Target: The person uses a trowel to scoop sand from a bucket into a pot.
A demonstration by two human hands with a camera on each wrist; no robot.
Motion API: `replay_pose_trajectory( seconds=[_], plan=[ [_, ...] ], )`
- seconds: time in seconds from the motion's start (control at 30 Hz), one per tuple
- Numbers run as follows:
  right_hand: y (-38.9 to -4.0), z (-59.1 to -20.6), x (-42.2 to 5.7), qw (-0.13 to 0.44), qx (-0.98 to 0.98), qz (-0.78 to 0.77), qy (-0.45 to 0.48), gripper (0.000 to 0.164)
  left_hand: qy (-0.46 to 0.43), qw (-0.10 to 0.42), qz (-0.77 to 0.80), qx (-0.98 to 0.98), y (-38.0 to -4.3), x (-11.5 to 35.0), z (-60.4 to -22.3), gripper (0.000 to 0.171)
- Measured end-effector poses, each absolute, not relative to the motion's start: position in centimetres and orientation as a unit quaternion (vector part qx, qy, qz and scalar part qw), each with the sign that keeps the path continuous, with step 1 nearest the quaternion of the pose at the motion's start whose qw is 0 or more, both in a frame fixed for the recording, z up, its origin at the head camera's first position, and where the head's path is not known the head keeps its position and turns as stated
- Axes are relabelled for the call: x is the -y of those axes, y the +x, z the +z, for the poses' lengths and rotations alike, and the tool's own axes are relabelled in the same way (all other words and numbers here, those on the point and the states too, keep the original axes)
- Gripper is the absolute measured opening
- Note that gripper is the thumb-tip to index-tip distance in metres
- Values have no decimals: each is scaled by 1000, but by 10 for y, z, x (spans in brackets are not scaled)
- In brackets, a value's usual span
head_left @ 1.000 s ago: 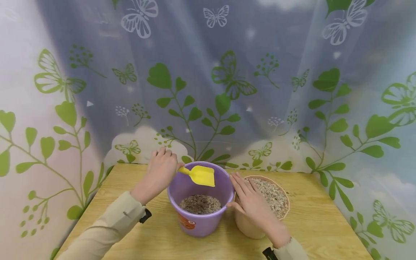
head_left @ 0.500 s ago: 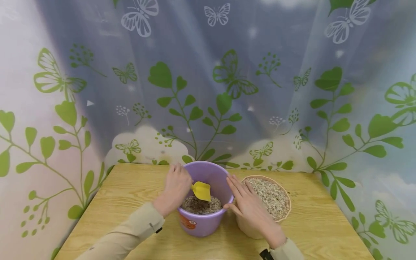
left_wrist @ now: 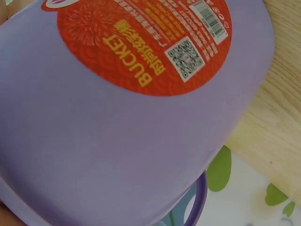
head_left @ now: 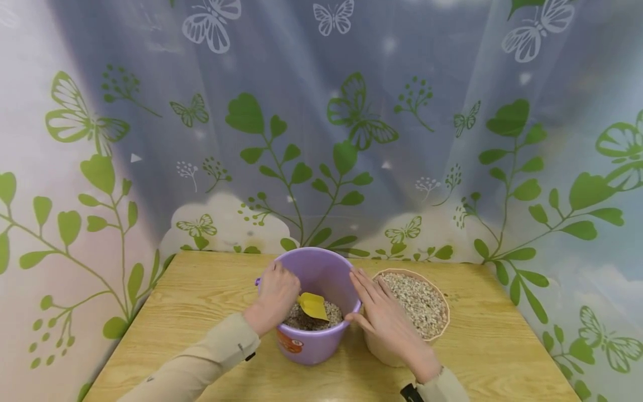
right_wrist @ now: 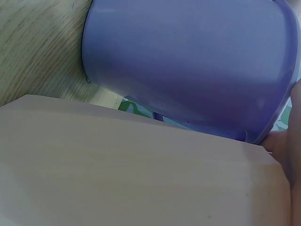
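My left hand (head_left: 275, 295) grips the handle of a small yellow shovel (head_left: 314, 306) over the near left rim of a purple bucket (head_left: 324, 347). The shovel's blade dips down to the coarse, speckled grains (head_left: 334, 314) at the bucket's bottom. On the bucket's right rim rests my right hand (head_left: 390, 322), fingers straight and thumb spread apart. Beneath that hand stands a beige pot (head_left: 379, 353), filled near its brim with pale grains (head_left: 418, 306). In the left wrist view the bucket's wall (left_wrist: 103, 136) hides the left hand's grip and the shovel.
A wooden table (head_left: 201, 290) carries both containers, the pot close by the bucket's right side, as the pot's wall (right_wrist: 141, 165) in the right wrist view shows. Behind the table hangs a curtain (head_left: 427, 156) printed with leaves and butterflies. The bucket's handle lug (head_left: 258, 282) sticks out at left.
My left hand has moved right and down, lowering the shovel from the bucket's upper part to the grains inside. My right hand has stayed at the rim, nearly still.
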State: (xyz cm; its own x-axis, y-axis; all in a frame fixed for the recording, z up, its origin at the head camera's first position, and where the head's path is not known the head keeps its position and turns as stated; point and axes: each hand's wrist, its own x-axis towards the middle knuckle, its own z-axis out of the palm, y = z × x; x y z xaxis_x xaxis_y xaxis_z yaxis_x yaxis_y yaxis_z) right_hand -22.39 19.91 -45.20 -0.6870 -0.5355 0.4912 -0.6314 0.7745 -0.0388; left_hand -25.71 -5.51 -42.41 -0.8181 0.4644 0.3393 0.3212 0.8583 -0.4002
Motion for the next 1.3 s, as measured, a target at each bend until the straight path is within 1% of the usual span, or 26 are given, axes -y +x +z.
replay_pose_trajectory(
  seconds=[0.2,0.43,0.6,0.7,0.9,1.0,1.07,1.3],
  plan=[
    [-225,-454,-199,232,911,107,323,92,-191,158,152,957,-257,56,-424,29],
    [-226,-454,-197,235,909,111,325,94,-182,146,144,962,-258,57,-425,29],
    [-228,-455,-195,231,910,111,327,93,-169,127,146,967,-259,58,-425,29],
    [-228,-455,-196,231,910,111,326,94,-165,126,139,968,-259,57,-426,30],
    [-228,-456,-198,233,910,112,324,93,-162,145,109,970,-261,55,-428,29],
    [-228,-456,-199,230,912,114,320,92,-158,166,83,970,-262,55,-429,27],
    [-227,-456,-199,227,913,115,318,92,-159,189,60,967,-263,54,-431,27],
    [-230,-454,-201,215,918,126,309,93,-187,302,-15,935,-270,55,-435,25]
  ],
)
